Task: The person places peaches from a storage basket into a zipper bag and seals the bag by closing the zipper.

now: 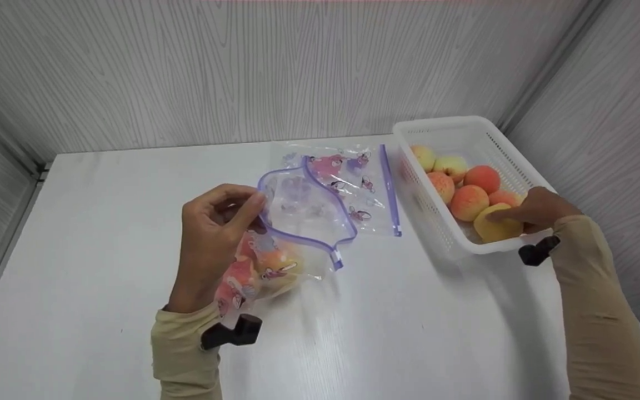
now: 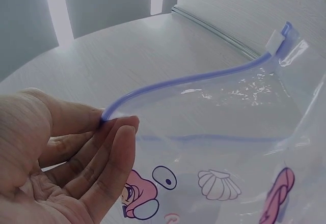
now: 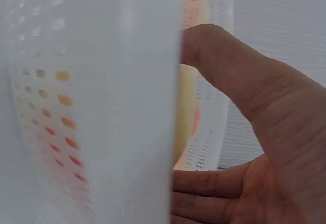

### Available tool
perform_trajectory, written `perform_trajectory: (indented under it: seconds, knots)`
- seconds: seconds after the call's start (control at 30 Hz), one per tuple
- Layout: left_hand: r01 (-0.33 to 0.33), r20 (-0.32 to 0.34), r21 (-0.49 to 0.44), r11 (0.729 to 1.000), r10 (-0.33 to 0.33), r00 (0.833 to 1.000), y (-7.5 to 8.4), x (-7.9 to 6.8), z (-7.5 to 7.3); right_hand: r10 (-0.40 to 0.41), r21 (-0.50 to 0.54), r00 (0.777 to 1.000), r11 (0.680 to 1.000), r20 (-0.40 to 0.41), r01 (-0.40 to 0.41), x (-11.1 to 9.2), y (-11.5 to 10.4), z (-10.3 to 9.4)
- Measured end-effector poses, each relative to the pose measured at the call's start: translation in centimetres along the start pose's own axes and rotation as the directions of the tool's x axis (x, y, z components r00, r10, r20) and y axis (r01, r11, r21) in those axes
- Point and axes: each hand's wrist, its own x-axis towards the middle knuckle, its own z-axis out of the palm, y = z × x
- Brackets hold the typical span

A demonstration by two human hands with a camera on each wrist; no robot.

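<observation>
Left hand [image 1: 211, 236] pinches an open bag [image 1: 298, 238] mid-frame while the right hand [image 1: 545, 209] grips a yellow fruit [image 1: 499, 229] in the basket [image 1: 428, 208] at right, seemingly mid-pick, the next move calling for a clean lift

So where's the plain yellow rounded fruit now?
At the head view's right, the plain yellow rounded fruit is in the near end of the white perforated plastic basket, beside orange-red round fruits, gripped by the right hand.
</observation>
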Motion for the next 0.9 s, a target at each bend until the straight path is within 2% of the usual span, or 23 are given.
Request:
perform_trajectory:
  seconds: [0.13, 0.2, 0.33, 0.47, 0.53, 0.6, 0.67, 0.73, 0.83, 0.9]
  knots:
    - [-0.002, 0.002, 0.009, 1.0, 0.002, 1.0, 0.1, 0.0, -0.1, 0.005, -0.001, 1.0, 1.0, -0.025, -0.005, -1.2, -0.5, -1.7]
    - [0.001, 0.002, 0.013, 1.0, -0.001, 1.0, 0.1, 0.0, -0.1, 0.007, 0.011, 0.998, 1.0, -0.062, -0.006, -2.0, -0.8, -2.5]
    - [0.006, 0.001, 0.008, 1.0, -0.006, 1.0, 0.0, -0.1, -0.1, -0.016, 0.124, 0.99, 0.992, -0.139, 0.034, -3.3, -1.9, -3.2]
    - [-0.013, 0.008, -0.013, 1.0, 0.013, 1.0, -0.1, 0.0, -0.2, -0.064, 0.259, 0.976, 0.959, -0.207, 0.117, -3.8, -3.9, -3.0]
    - [-0.022, 0.017, -0.01, 1.0, 0.023, 1.0, -0.2, 0.0, -0.2, -0.096, 0.338, 0.968, 0.925, -0.231, 0.172, -3.8, -5.3, -2.5]
    - [-0.024, 0.022, -0.004, 1.0, 0.024, 0.999, -0.2, 0.1, -0.3, -0.131, 0.42, 0.958, 0.877, -0.257, 0.233, -3.9, -6.8, -1.9]
    - [-0.02, 0.022, -0.001, 1.0, 0.02, 1.0, -0.2, 0.1, -0.3, -0.167, 0.532, 0.943, 0.791, -0.287, 0.302, -4.0, -8.4, -1.0]
    - [-0.014, 0.017, -0.009, 1.0, 0.014, 1.0, -0.2, 0.1, -0.3, -0.207, 0.641, 0.923, 0.67, -0.324, 0.375, -4.2, -10.1, 0.0]
    - [-0.012, 0.011, -0.02, 1.0, 0.012, 1.0, -0.2, 0.1, -0.3, -0.256, 0.744, 0.885, 0.478, -0.39, 0.466, -4.4, -12.4, 1.9]
    - [-0.014, 0.015, -0.02, 1.0, 0.014, 1.0, -0.2, 0.0, -0.4, -0.3, 0.765, 0.853, 0.384, -0.426, 0.517, -4.6, -13.9, 3.4]
